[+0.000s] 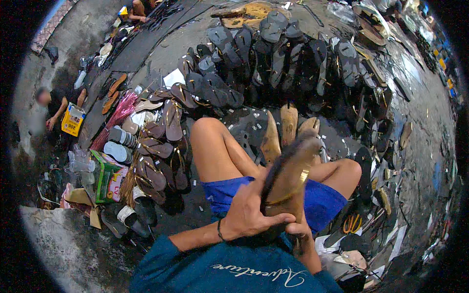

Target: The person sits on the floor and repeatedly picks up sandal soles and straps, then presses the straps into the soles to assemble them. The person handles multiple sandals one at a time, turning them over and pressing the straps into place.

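In front of my lap, a wooden shoe last (292, 172) is held tilted, toe pointing up and away. A dark sandal sole (273, 177) lies along its left side, and a gold strap (303, 181) crosses it. My left hand (248, 207) wraps the sole from the left, thumb across the heel end. My right hand (300, 232) is closed around the lower end of the last, its fingers partly hidden. Between my knees, beyond the held one, stand a pointed wooden last (269, 139) and another wooden last (288, 124).
Dark sandals (276, 61) are heaped in an arc ahead. Brown sandals (151, 173) lie at my left, beside a green box (103, 183) and a pink bundle (115, 117). A yellow box (73, 119) stands near another person (41, 110). Orange bands (352, 224) lie right.
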### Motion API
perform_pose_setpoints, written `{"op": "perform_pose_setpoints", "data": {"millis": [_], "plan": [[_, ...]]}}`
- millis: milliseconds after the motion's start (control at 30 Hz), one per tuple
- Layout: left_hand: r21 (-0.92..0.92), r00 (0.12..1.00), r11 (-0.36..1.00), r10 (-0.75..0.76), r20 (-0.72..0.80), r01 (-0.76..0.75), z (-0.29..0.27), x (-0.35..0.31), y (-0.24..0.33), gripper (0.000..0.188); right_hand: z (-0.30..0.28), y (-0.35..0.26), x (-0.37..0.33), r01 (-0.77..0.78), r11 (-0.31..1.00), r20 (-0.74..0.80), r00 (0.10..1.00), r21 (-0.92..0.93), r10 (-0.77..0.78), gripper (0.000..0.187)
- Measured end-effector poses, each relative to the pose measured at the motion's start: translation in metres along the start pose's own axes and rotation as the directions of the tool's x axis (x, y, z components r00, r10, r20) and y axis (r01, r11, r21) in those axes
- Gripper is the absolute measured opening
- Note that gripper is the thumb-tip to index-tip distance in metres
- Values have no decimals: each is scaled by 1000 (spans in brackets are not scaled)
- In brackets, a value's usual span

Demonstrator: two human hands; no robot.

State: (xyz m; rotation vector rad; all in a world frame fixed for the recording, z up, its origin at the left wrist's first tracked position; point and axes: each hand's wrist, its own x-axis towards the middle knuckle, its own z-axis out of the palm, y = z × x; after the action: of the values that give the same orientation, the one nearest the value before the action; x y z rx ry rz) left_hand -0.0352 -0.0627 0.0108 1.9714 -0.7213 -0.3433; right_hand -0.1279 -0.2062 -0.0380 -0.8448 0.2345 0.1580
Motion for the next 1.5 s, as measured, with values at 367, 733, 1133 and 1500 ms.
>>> {"op": "perform_pose_setpoints", "data": {"millis": [367, 733, 1133, 1500], "plan": [[-386, 766, 761, -217, 605, 521, 13, -39, -18, 30, 26, -6, -51, 279, 845, -402, 912, 457, -83, 101], [-532, 695, 471, -306, 651, 704, 8, -75, -24, 32, -3, 5, -73, 57, 722, -191, 976, 690, 105, 107], [-720, 820, 435, -82, 567, 541, 31, -58, -66, 79, -30, -2, -42, 200, 979, -383, 908, 39, -170, 112], [-351, 868, 797, -483, 118, 491, 25, -56, -101, 49, -42, 101, 47, -76, 764, -258, 959, -641, -121, 101]]}}
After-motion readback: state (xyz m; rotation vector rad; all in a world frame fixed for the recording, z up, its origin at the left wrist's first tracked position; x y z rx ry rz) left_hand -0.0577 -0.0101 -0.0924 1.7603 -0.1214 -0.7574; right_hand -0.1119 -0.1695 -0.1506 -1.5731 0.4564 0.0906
